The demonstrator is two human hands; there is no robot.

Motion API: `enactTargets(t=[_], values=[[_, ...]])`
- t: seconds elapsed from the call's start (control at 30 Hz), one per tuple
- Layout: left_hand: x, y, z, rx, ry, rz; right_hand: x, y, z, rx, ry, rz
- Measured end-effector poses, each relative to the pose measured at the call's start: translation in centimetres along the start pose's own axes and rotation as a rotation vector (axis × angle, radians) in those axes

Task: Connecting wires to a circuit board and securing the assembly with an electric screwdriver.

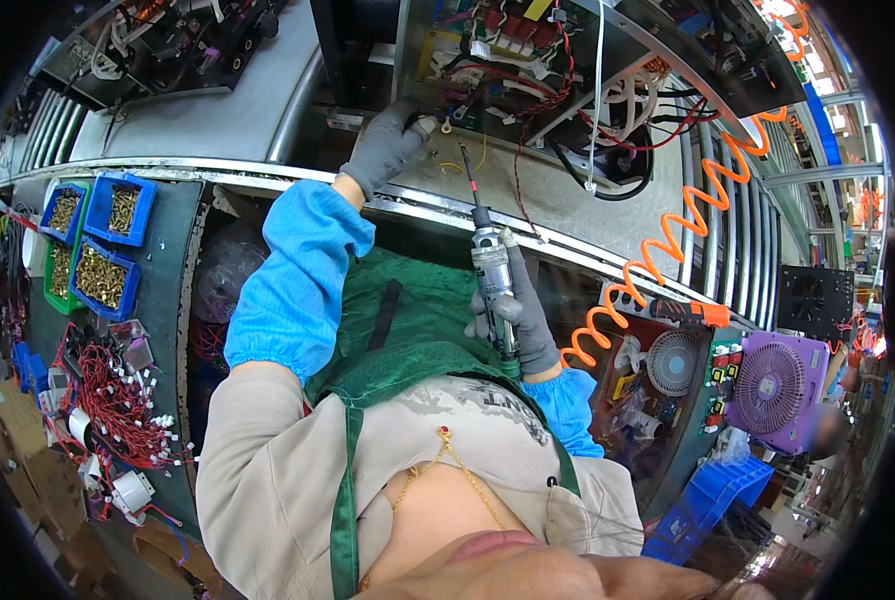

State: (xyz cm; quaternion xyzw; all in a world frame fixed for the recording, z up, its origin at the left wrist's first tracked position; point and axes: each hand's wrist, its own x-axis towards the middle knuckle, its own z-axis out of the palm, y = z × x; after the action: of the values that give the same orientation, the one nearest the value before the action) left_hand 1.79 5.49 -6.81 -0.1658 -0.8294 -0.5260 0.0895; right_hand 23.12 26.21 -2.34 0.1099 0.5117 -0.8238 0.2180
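Note:
My right hand (530, 318), in a grey glove, is wrapped round a silver power screwdriver (491, 262). Its long thin bit points up toward the open metal chassis (527, 45), and a red band shows low on the bit. A small brass-coloured piece sits at the bit's tip. My left hand (385, 148), also gloved in grey, is at the chassis's front edge with its fingers bent together. Right beside those fingertips is a ring terminal (446, 127) on a dark cable. What the left fingers pinch, if anything, is hidden.
Blue bins (105, 277) of brass screws stand on the left bench, above a heap of red wires (122, 400). An orange coiled hose (657, 250) hangs at the right. Beyond it are a purple fan (772, 390) and a blue crate (702, 510). Rollers border the metal worktop.

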Motion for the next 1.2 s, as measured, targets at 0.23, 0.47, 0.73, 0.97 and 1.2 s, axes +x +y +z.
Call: enactTargets(t=[0.23, 0.47, 0.73, 0.97, 1.2], values=[[-0.6, 0.2, 0.0, -0.086, 0.008, -0.224, 1.0, -1.0, 1.7, 0.006, -0.025, 0.039], [-0.9, 0.3, 0.2, -0.01, 0.068, -0.169, 2.4, -1.3, 2.5, -0.035, -0.008, 0.039], [0.2, 1.2, 1.3, -0.01, 0.262, -0.066, 4.3, -1.4, 2.8, -0.065, -0.006, 0.019], [2.9, 1.5, 4.2, 0.067, 0.459, -0.129, 8.6, -1.4, 2.7, -0.035, -0.029, -0.151], [4.0, 1.5, 4.4, 0.219, 0.497, -0.126, 9.9, -1.4, 3.0, -0.019, 0.0, -0.172]])
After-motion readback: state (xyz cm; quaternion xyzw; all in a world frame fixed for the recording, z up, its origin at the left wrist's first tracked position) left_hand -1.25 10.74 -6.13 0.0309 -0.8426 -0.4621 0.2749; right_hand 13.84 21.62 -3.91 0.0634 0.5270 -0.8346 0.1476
